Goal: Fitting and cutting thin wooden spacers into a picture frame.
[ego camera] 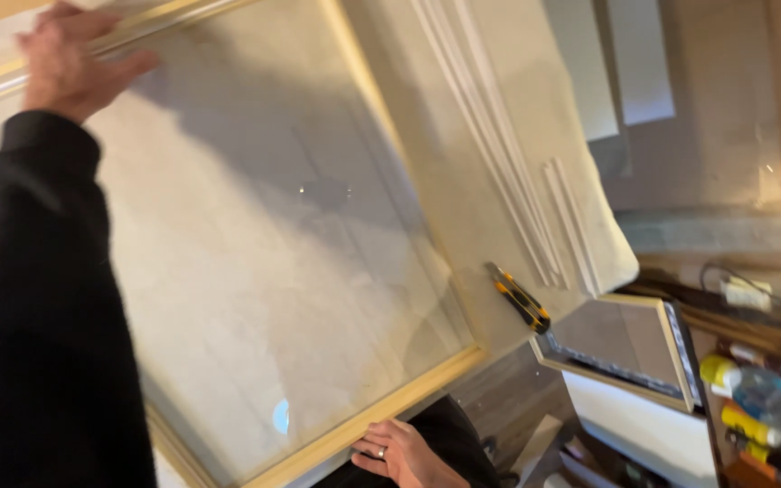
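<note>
A large wooden frame (381,398) with a clear pane lies tilted across a pale worktable (490,217), filling most of the view. The left hand (70,63), in a black sleeve, rests at the frame's far upper edge with its fingers spread over the light wooden rail, pressing on it more than gripping it. The right hand (404,452), a ring on one finger, holds the near lower rail from beneath, fingers curled against the wood's edge.

Just beside the frame's right corner a yellow-and-black utility knife (519,296) lies on the table, apart from both hands. Near it several thin white moulding strips (499,154) lie side by side, running along the tabletop. A smaller framed panel (630,348) leans below the table's edge to the right.

At the far right, on a lower shelf, stands a blurred cluster of bottles and tubes: one with a yellow cap (718,369), others with yellow and orange bodies (752,425). Their labels are too blurred to make out.
</note>
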